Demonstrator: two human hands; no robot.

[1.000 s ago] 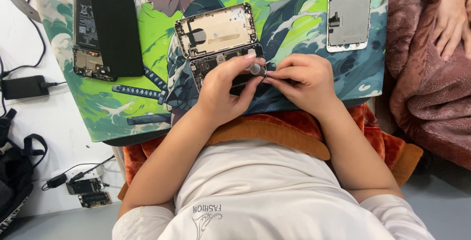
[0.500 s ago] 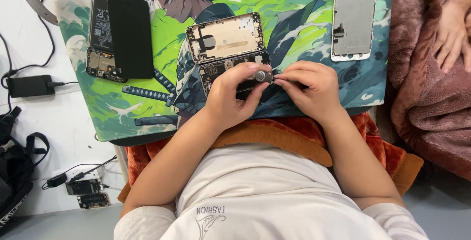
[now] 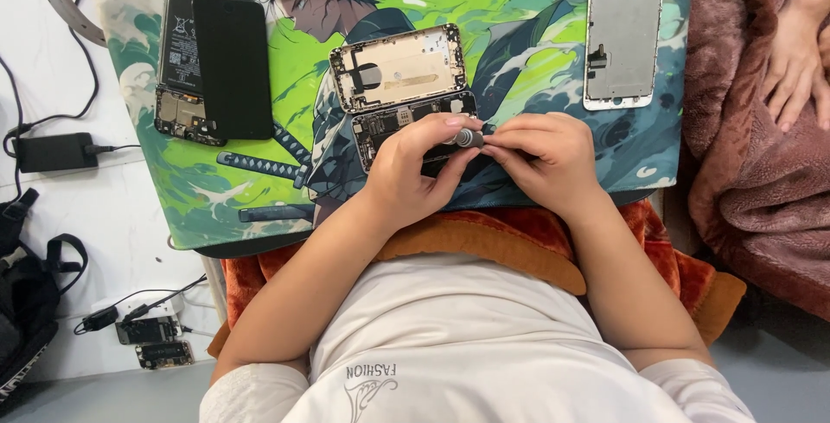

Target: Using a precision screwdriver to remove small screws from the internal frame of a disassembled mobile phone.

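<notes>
Left hand (image 3: 406, 172) and right hand (image 3: 545, 155) meet over the opened silver phone chassis with exposed board (image 3: 399, 86) on the green illustrated mat (image 3: 519, 8), fingers pressed together, pinching a small grey round-capped screwdriver (image 3: 469, 137). Black phone with battery (image 3: 216, 68) lies left, white screen panel (image 3: 624, 29) right (another person's hand (image 3: 791, 64) rests on the maroon blanket (image 3: 761, 172)).

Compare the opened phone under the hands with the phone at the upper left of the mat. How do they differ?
The opened phone lies in the middle of the mat, with the left hand and right hand over its lower end; the upper-left phone lies untouched. The first shows a pale metal inside; the second is half covered by a black panel. Both lie open.
</notes>
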